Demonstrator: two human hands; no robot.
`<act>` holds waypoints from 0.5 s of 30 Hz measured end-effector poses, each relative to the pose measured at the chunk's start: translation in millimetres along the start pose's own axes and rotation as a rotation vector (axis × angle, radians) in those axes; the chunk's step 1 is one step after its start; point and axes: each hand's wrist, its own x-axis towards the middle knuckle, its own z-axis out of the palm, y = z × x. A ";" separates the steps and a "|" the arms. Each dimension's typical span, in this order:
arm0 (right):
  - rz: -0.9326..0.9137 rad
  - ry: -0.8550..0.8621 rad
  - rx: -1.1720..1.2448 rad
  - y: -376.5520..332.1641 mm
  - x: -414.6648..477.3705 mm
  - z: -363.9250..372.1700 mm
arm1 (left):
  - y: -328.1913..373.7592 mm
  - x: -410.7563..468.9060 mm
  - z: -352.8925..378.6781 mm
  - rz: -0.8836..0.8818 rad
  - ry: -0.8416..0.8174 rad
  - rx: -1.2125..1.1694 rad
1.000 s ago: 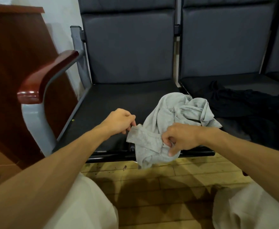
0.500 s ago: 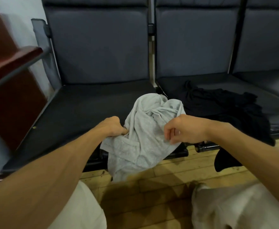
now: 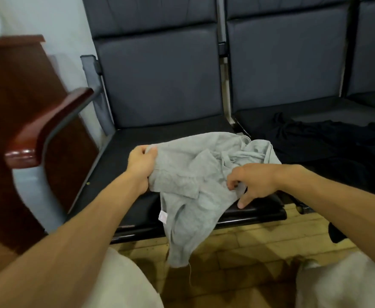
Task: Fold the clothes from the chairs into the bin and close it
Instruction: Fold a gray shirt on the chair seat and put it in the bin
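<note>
A crumpled grey garment [image 3: 191,174] lies on the front of the left chair seat [image 3: 159,134], and part of it hangs over the edge toward the floor, showing a small white label. My left hand [image 3: 141,164] is shut on the garment's upper left edge. My right hand [image 3: 253,182] pinches the cloth at its right side, with some fingers spread onto the seat. A black garment [image 3: 328,147] lies spread on the neighbouring seat to the right. No bin is in view.
A wooden-topped armrest [image 3: 46,127] on a grey metal frame stands at the left of the chair, with a dark red wooden cabinet [image 3: 15,90] behind it. Yellowish floor tiles [image 3: 237,241] show below the seat. My knees in light trousers fill the bottom corners.
My left hand has pulled the grey garment's edge up and to the left, spreading the cloth wider across the seat. My right hand has shifted its grip lower on the cloth's right side.
</note>
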 end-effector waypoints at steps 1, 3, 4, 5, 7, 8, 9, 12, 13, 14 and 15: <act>-0.001 -0.002 -0.003 -1.8 3.1 -1.4 | 0.1 -0.2 -9.5 -0.005 0.038 -0.034; -0.020 0.006 -0.029 -4.5 8.9 -3.2 | -2.5 -0.7 -27.3 -0.024 0.059 -0.085; -0.030 0.017 -0.046 -5.6 11.6 -3.4 | -4.5 -2.9 -34.8 -0.045 0.039 -0.083; -0.036 0.032 -0.060 -6.7 13.9 -2.8 | -6.7 -6.0 -40.7 -0.067 0.007 -0.053; -0.041 0.065 -0.093 -8.2 17.6 -0.8 | -12.7 -14.0 -49.8 -0.115 -0.079 0.059; -0.041 0.078 -0.103 -8.6 18.5 -0.1 | -15.2 -19.3 -53.5 -0.136 -0.146 0.156; -0.044 0.087 -0.100 -8.6 18.8 0.2 | -16.6 -25.0 -57.0 -0.144 -0.230 0.289; -0.053 0.096 -0.027 -7.5 15.4 -4.3 | -16.3 -37.4 -65.0 -0.152 -0.486 0.674; -0.060 0.103 0.011 -7.5 12.9 -6.1 | -15.6 -39.4 -66.8 -0.143 -0.538 0.758; -0.068 0.111 0.049 -8.2 9.5 -8.0 | -14.6 -41.2 -67.4 -0.129 -0.569 0.812; -0.076 0.114 0.089 -9.5 5.8 -9.4 | -13.7 -41.9 -67.5 -0.113 -0.581 0.845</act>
